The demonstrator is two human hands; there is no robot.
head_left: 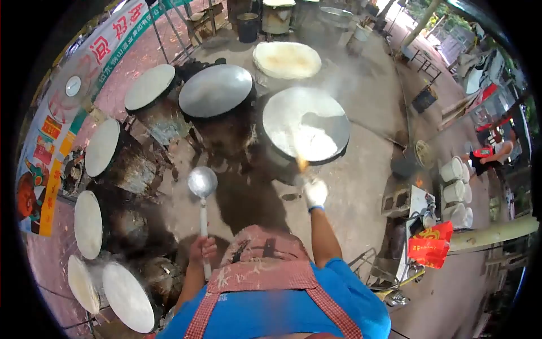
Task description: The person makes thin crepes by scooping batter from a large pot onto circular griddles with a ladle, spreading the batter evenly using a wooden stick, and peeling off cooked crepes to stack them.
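My left hand (202, 248) is closed around the long handle of a metal ladle (202, 182), its round bowl raised up and forward of me. A white glove covers my right hand (316, 193), which grips a blurred wooden-handled spreader (303, 165). The spreader reaches onto a round griddle (337, 131) in front of me. White batter (282, 116) covers much of that griddle, while a dark grey patch on its right side is bare. Steam rises from it. The far end of the spreader is hard to make out.
Several round griddles on sooty stoves curve along the left, including a bare grey one (217, 90). Beyond the batter lies a large round flatbread (287, 60). To the right are a red bag (431, 244), white buckets (453, 192) and another person (499, 151).
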